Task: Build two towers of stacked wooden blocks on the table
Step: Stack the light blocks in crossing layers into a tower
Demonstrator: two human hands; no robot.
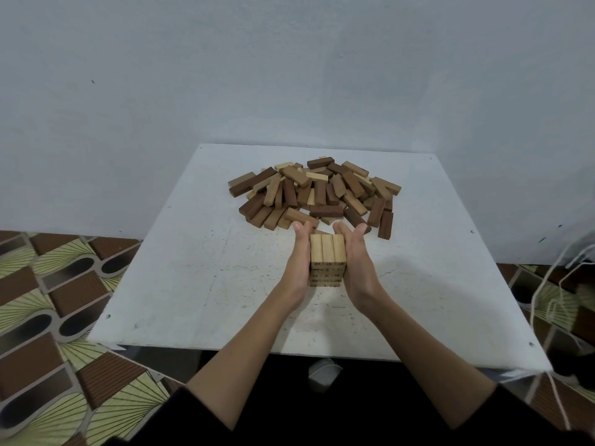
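A short tower of light wooden blocks (pixel 327 252) stands near the middle of the white table (pixel 193 268), several layers high with three blocks side by side on top. My left hand (pixel 297 259) presses flat against its left side, fingers straight. My right hand (pixel 355 262) presses flat against its right side in the same way. Just behind the tower lies a loose pile of light and dark wooden blocks (pixel 315 194), spread across the far half of the table.
A pale wall (pixel 289 75) rises right behind the table. Patterned floor tiles (pixel 48 300) show on the left. Thin cords (pixel 553 300) hang off the table's right side. A small white object (pixel 325 371) sits below the front edge.
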